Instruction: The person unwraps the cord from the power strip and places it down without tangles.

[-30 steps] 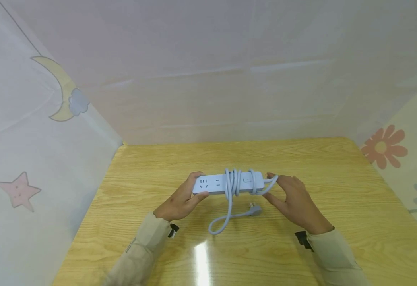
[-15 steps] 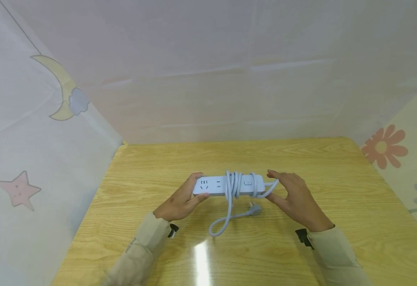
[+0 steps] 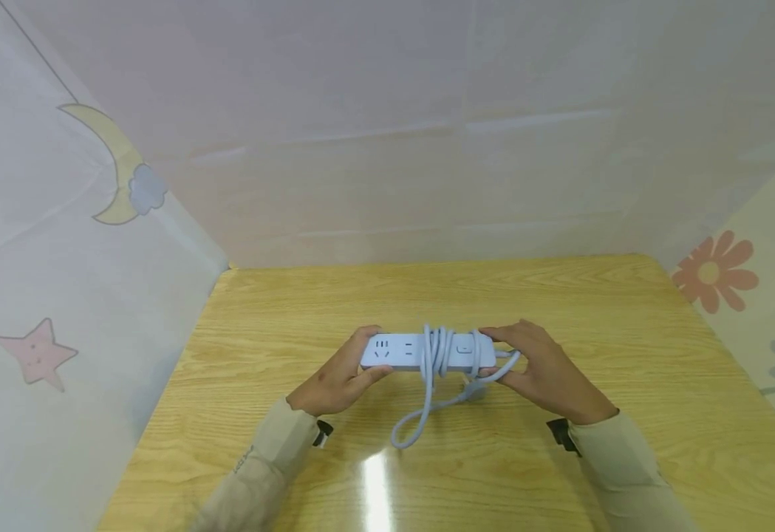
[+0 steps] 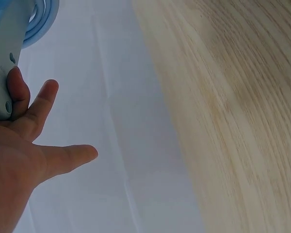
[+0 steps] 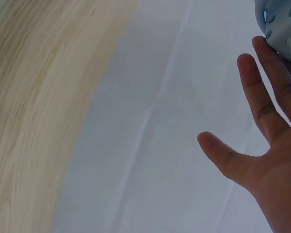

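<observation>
A pale blue power strip (image 3: 394,353) is held level over the wooden table in the head view, its sockets and switch facing up. Its cord (image 3: 410,436) is wound several times round the middle and right half, and one loop hangs toward the near side. The plug (image 3: 475,390) hangs below the right half, partly hidden behind the cord. My left hand (image 3: 337,378) grips the strip's left end, thumb along the near edge. At the right end my right hand (image 3: 550,371) pinches the strip between thumb and fingertips, around where the cord comes out.
The wooden table (image 3: 281,303) reaches back to a pale cloth wall (image 3: 387,185). Cloth with a moon and a star (image 3: 36,355) hangs on the left, and cloth with a red flower (image 3: 709,273) on the right. Light glares off the table's near part.
The strip has come slightly nearer and to the right, its cord and plug with it. My right hand has moved from the cord's exit onto the strip's right end. The left keeps its grip.
</observation>
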`<state>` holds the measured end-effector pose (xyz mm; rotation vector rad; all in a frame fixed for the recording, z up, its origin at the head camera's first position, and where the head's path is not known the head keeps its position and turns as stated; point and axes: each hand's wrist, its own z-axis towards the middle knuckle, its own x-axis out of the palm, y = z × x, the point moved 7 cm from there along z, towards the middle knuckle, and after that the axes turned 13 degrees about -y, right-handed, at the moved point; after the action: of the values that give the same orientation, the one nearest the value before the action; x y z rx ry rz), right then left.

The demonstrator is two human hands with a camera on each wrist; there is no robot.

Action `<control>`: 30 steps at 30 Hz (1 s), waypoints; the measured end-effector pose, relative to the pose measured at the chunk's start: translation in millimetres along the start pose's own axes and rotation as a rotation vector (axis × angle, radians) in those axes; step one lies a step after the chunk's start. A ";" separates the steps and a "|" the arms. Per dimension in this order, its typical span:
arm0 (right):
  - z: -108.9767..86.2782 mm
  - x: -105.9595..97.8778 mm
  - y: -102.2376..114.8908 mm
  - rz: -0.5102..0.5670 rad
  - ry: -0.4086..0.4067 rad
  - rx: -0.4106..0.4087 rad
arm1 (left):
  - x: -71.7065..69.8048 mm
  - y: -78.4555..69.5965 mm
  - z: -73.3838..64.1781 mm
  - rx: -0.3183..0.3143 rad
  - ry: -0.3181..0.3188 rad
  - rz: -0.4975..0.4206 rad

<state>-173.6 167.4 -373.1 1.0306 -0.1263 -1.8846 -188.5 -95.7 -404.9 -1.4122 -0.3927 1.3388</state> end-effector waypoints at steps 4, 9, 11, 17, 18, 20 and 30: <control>1.6 0.6 2.5 0.003 0.012 -0.018 | 0.5 -2.6 0.4 0.011 -0.002 -0.010; 3.3 -0.5 4.9 0.040 0.036 -0.021 | 4.7 -5.6 1.3 0.031 0.015 -0.044; 3.2 -1.4 5.5 0.059 0.044 -0.005 | 6.5 -6.8 1.5 0.035 0.020 -0.054; 1.4 -4.1 6.3 0.079 0.039 0.030 | 7.5 -8.8 2.4 0.028 0.005 -0.057; 0.6 -4.2 5.9 0.076 0.036 0.039 | 7.5 -8.9 2.8 0.027 0.005 -0.060; -1.1 -4.2 4.4 0.081 0.026 0.056 | 6.9 -8.9 3.6 0.029 0.002 -0.058; -4.5 -5.0 3.1 0.113 -0.086 0.002 | -2.8 -12.2 7.0 0.013 -0.060 -0.010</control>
<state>-167.4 171.0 -371.5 0.9247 -0.2320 -1.8267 -190.2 -90.5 -391.7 -1.3597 -0.4297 1.3761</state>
